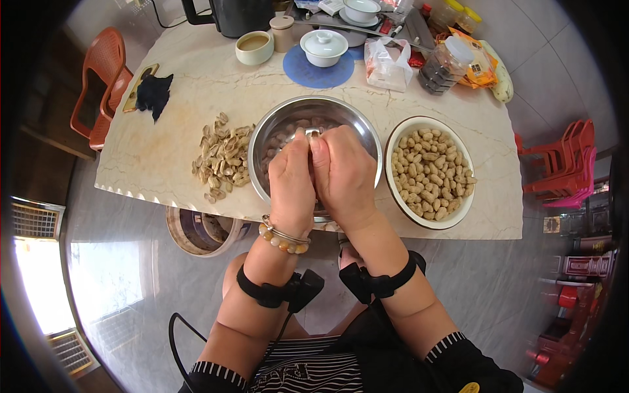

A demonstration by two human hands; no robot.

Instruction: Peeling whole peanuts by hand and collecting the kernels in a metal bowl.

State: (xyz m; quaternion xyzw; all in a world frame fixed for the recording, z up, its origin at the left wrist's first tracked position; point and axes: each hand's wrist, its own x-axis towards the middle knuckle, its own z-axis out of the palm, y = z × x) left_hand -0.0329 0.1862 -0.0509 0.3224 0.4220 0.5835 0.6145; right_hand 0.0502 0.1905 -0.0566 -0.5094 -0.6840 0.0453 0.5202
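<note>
My left hand [291, 180] and my right hand [344, 167] meet above a stainless steel bowl [372, 134]. Fingers and thumbs of both are closed together around a peanut [314, 135], mostly hidden by the fingertips. Reddish shelled kernels [278, 141] lie in the bowl under my hands. To the left, a loose heap of split peanut shells [226, 154] rests on the table. Whole unshelled peanuts [432, 170] fill a dark-rimmed white dish [400, 213] on the right.
Across the marble-patterned table [157, 177] stand a lidded white cup [324, 47] on a blue mat [298, 75], a small pot [254, 48], a kettle [244, 16], a plastic bag [388, 63] and a jar [447, 65]. A bucket [190, 242] sits below the front edge.
</note>
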